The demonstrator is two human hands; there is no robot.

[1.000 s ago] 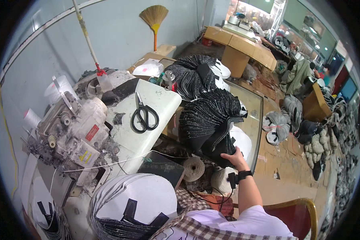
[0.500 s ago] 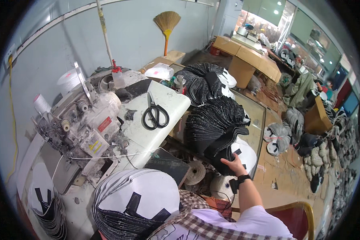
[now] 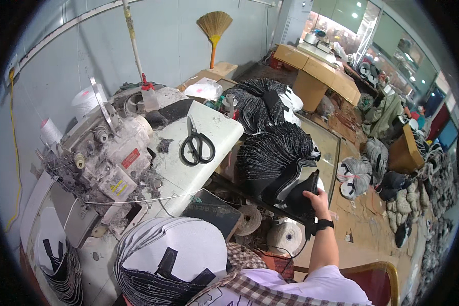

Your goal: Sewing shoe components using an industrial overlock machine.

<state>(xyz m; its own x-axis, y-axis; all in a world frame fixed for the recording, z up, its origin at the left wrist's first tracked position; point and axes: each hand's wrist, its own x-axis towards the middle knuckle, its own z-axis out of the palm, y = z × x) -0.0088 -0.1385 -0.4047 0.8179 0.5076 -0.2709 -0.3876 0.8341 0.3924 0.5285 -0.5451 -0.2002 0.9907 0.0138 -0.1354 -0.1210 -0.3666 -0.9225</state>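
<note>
The right hand's grip (image 3: 319, 202) clasps flat black fabric (image 3: 298, 197), tilted, at the near-right side of a fanned stack of black fabric pieces (image 3: 272, 151). Black-handled metal scissors (image 3: 193, 134) lie farther left on the white counter (image 3: 218, 126). The left hand's grip is hidden; I cannot tell its state.

A pale wall (image 3: 163, 46) stands left, lit windows (image 3: 341, 33) upper right, a gold-rimmed red chair (image 3: 375, 281) below.
</note>
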